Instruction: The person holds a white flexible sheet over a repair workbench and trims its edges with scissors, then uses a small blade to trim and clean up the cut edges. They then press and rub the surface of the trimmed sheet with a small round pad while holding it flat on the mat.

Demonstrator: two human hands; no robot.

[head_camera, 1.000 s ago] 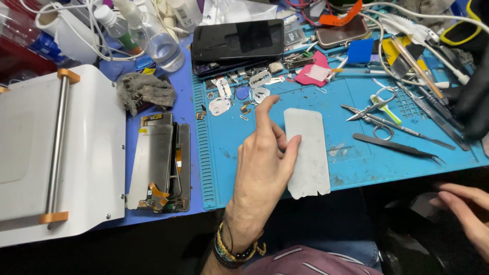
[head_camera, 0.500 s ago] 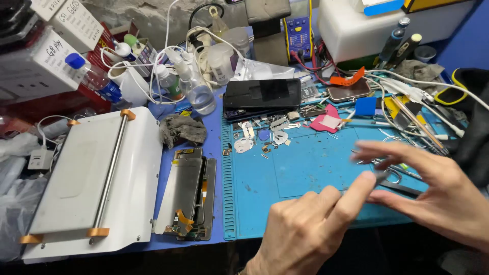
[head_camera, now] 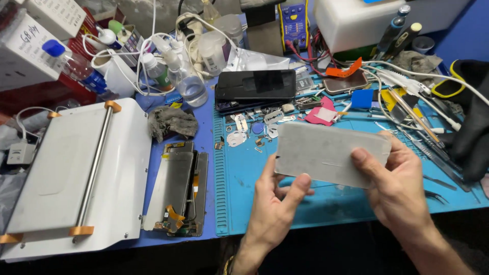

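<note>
A thin grey-white rectangular sheet, phone-sized and scuffed, is held up over the blue work mat by both hands. My left hand pinches its lower left edge between thumb and fingers. My right hand grips its right end, thumb on the front face. The sheet lies lengthwise and tilts slightly down to the right.
A white flat machine with a metal bar sits at the left. Disassembled phone parts lie beside it, with a grey rag above. A dark phone, small parts, tweezers, bottles and cables crowd the back.
The sheet lay on the mat a second ago under my left hand's finger. Both hands now hold it raised in front of the camera. The view has tilted up toward the bench's back.
</note>
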